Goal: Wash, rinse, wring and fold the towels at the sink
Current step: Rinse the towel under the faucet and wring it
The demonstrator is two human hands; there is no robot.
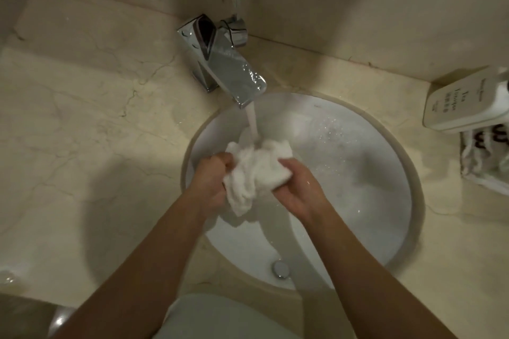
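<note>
Fingers of the left hand [210, 183] and the right hand [296, 187] curled tightly round one white towel [254, 173], bunched between them over the middle of the single round sink [385, 212]. Nearest the person, one chrome drain fitting [280, 270] sat on the basin's near wall. Wet porcelain lay open to the right of the hands. Water [252, 124] from the one chrome faucet [220, 60] at the far rim struck the towel's far edge. One white bottle [465, 102] lay on the marble counter [82, 118] at far right, well apart from the basin.
</note>
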